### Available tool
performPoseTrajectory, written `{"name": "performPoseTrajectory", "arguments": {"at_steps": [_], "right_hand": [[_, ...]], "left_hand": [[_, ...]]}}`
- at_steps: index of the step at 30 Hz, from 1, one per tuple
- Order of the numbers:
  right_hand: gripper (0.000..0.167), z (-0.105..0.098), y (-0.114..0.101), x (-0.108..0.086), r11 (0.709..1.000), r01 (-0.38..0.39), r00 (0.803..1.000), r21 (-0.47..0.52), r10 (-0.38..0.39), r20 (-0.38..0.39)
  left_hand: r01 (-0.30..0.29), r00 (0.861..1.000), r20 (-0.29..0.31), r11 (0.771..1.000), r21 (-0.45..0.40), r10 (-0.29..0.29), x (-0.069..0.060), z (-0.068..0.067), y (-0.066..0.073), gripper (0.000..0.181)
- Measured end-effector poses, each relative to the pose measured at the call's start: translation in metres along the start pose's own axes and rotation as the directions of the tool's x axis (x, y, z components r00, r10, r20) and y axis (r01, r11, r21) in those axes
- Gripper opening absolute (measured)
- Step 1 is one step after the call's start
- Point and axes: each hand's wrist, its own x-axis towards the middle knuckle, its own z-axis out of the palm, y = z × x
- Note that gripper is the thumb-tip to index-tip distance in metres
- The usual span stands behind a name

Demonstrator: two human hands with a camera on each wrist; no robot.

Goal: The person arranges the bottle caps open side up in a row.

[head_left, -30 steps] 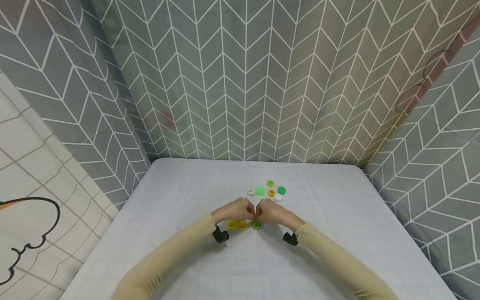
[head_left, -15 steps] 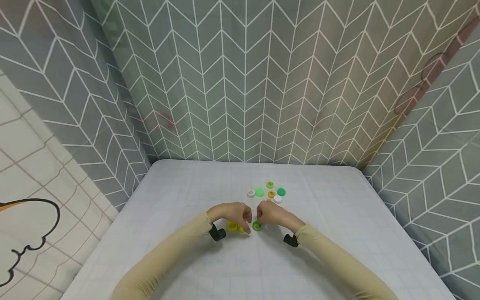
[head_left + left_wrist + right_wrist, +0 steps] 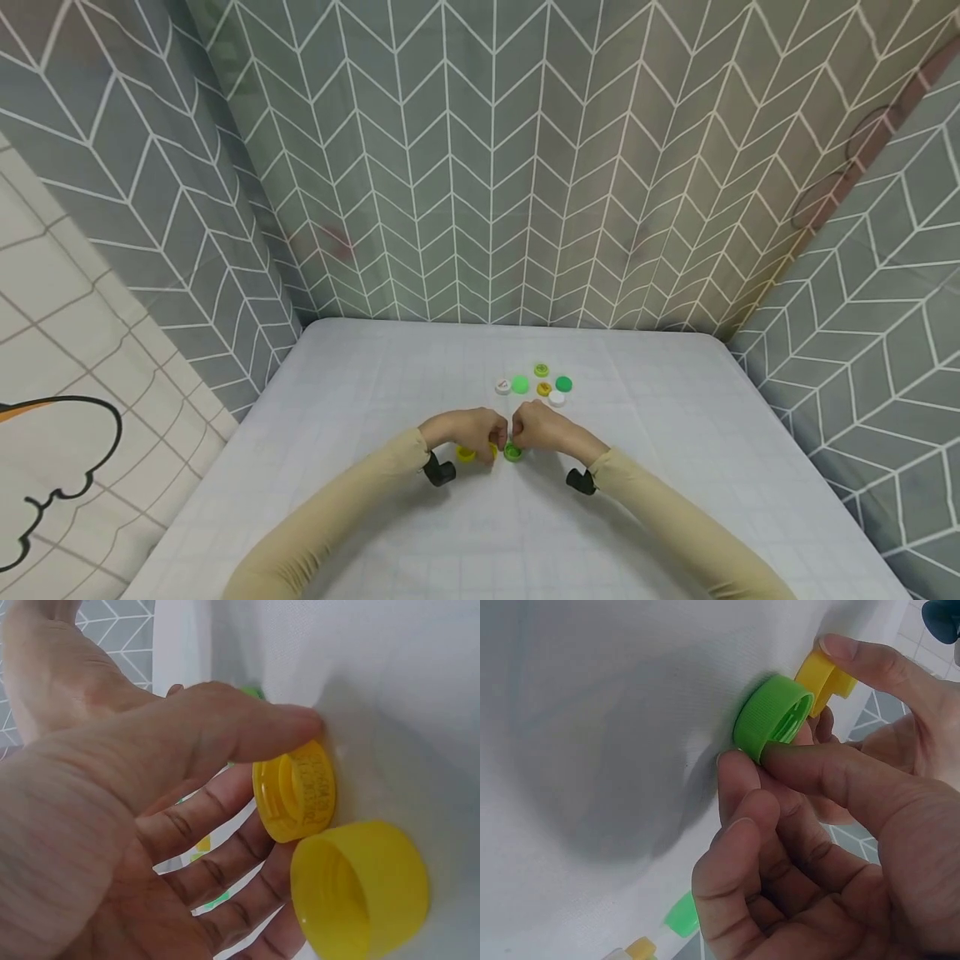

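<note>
In the head view the left hand (image 3: 474,430) and the right hand (image 3: 543,426) are close together over the table. The left thumb and fingers pinch a yellow cap (image 3: 315,791), which stands beside a larger yellow cap (image 3: 397,885), its opening showing in the left wrist view. A green ribbed cap (image 3: 761,718) lies against the right hand's thumb and index finger, which grip its near edge; its other fingers are curled. The held yellow cap (image 3: 815,681) is just beyond the green one.
Farther back on the white table (image 3: 390,367) lie several caps: a white one with a mark (image 3: 503,387), a light green (image 3: 521,384), a yellow-green (image 3: 542,370), a dark green (image 3: 564,383), a yellow (image 3: 543,389) and a plain white (image 3: 557,399).
The left hand has drawn back from beside the right hand, spread its fingers, and taken hold of the nearer yellow cap. The right hand has stayed at the green cap.
</note>
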Motion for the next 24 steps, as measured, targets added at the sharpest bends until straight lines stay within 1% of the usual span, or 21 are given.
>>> {"name": "performPoseTrajectory", "arguments": {"at_steps": [4,7,12,16,19,22,24], "right_hand": [[0.011,-0.001,-0.001,-0.001,1.000,-0.009,1.000,-0.006,0.009,-0.002],[0.010,-0.001,-0.002,-0.001,1.000,-0.003,1.000,-0.009,0.003,-0.004],[0.003,-0.001,0.000,0.000,1.000,0.019,1.000,-0.024,-0.019,0.003],[0.006,-0.001,0.000,-0.001,0.999,0.027,1.000,-0.026,-0.027,-0.002],[0.007,-0.003,0.001,-0.001,0.999,0.036,0.999,-0.018,-0.036,-0.039],[0.008,-0.005,0.002,0.000,0.999,0.031,0.995,-0.009,-0.032,-0.092],[0.008,-0.008,0.003,0.001,1.000,0.019,0.990,-0.007,-0.019,-0.138]], "left_hand": [[0.007,1.000,-0.004,1.000,-0.005,-0.007,0.000,0.000,0.000,0.026],[0.012,1.000,-0.010,1.000,0.006,-0.012,0.000,-0.001,0.000,0.026],[0.008,1.000,-0.014,1.000,0.013,-0.007,-0.001,-0.003,0.002,0.030],[0.000,1.000,-0.031,0.999,0.037,0.001,-0.003,-0.005,0.002,0.036],[0.001,0.999,-0.055,0.999,0.042,0.001,-0.005,-0.008,-0.001,0.039],[0.002,0.997,-0.081,1.000,0.012,-0.001,-0.005,-0.014,-0.003,0.042],[-0.014,0.994,-0.107,1.000,0.002,0.014,-0.005,-0.018,-0.005,0.042]]}}
